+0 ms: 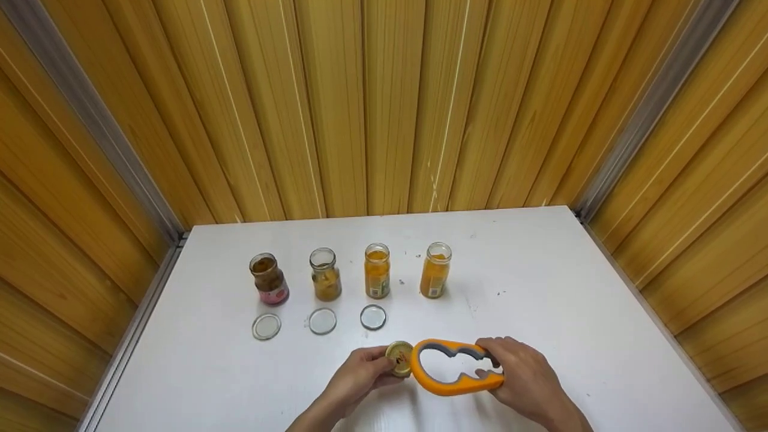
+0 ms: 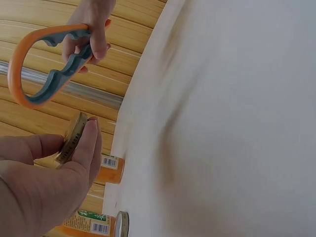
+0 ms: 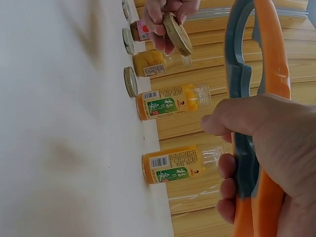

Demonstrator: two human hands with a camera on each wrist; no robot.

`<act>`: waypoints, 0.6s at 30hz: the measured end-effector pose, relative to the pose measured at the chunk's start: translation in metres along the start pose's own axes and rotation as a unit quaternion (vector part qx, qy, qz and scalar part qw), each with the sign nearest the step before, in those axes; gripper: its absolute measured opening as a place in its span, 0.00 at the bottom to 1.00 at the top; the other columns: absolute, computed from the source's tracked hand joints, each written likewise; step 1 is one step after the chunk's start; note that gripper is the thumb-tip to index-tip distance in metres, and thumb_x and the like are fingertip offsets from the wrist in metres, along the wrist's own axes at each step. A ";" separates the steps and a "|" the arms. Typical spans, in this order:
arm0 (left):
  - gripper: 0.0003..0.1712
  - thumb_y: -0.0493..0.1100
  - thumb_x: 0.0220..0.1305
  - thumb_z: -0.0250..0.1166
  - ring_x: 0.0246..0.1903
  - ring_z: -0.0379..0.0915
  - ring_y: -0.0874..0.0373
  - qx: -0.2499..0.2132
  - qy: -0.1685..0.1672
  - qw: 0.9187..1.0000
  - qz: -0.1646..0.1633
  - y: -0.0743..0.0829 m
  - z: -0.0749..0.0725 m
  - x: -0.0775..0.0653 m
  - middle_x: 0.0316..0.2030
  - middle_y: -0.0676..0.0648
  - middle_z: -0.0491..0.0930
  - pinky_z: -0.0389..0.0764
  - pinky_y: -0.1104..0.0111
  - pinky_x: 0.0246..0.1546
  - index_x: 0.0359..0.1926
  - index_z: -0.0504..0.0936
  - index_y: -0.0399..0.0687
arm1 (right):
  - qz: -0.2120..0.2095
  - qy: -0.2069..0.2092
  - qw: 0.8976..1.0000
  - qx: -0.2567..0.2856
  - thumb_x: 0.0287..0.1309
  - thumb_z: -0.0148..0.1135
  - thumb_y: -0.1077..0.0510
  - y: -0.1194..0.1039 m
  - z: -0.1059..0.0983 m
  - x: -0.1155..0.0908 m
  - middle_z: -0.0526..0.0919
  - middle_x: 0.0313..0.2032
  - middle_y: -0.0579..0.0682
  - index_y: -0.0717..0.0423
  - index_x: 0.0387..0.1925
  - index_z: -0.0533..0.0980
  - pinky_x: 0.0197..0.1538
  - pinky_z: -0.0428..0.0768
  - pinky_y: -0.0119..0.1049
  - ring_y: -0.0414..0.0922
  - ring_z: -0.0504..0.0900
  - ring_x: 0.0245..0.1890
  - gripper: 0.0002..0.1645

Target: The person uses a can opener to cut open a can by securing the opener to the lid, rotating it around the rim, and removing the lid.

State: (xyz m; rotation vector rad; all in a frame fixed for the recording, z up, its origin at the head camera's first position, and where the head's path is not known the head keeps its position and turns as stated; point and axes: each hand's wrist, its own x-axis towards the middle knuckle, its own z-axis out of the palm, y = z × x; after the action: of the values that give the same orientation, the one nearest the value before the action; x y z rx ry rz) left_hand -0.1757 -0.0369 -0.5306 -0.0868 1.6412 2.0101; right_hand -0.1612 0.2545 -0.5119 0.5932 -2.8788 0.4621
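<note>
My left hand [image 1: 363,378] pinches a gold jar lid [image 1: 399,358] between thumb and fingers, above the front of the table. In my right hand [image 1: 528,375] is an orange jar opener [image 1: 447,389] with grey toothed inner edges, gripped by its handles. Its rounded end appears close beside the lid in the head view; the left wrist view shows a gap between them. Beyond the hands, two jars of orange fruit, the right-hand jar [image 1: 435,271] and the middle jar [image 1: 377,273], stand uncapped.
Farther left stand an uncapped jar of yellowish food [image 1: 326,282] and a dark-filled jar with a pink label [image 1: 270,282]. Three lids lie before the jars: a left lid [image 1: 266,326], a middle lid [image 1: 323,321] and a right lid [image 1: 373,317]. Wood-patterned panels [image 1: 384,108] enclose the white table [image 1: 540,282].
</note>
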 end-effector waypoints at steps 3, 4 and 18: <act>0.22 0.32 0.60 0.53 0.41 0.79 0.50 0.024 0.014 0.999 0.020 0.006 -0.001 0.003 0.42 0.40 0.80 0.80 0.63 0.42 0.56 0.73 0.30 | 0.003 0.011 1.000 -0.005 0.37 0.75 0.46 0.004 -0.001 -0.001 0.69 0.24 0.28 0.35 0.42 0.75 0.25 0.67 0.27 0.31 0.65 0.24 0.25; 0.21 0.33 0.61 0.53 0.40 0.79 0.51 0.035 0.018 0.999 0.023 0.008 -0.001 0.004 0.42 0.40 0.80 0.80 0.63 0.42 0.56 0.73 0.31 | 0.004 0.014 1.000 -0.006 0.37 0.75 0.45 0.006 -0.002 -0.002 0.69 0.25 0.28 0.35 0.42 0.75 0.25 0.67 0.27 0.30 0.65 0.24 0.26; 0.18 0.36 0.64 0.55 0.41 0.78 0.55 0.167 0.045 0.978 0.115 0.024 -0.002 0.021 0.42 0.45 0.80 0.80 0.65 0.42 0.54 0.77 0.38 | 0.027 0.032 0.999 -0.014 0.32 0.75 0.47 0.025 -0.010 -0.010 0.69 0.23 0.31 0.36 0.41 0.76 0.25 0.66 0.27 0.31 0.64 0.23 0.27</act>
State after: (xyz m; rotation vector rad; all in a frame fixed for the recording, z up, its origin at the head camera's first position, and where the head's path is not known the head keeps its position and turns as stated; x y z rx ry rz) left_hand -0.2041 -0.0337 -0.5177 0.1423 2.1073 1.8829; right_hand -0.1617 0.2833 -0.5116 0.4870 -2.8420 0.4399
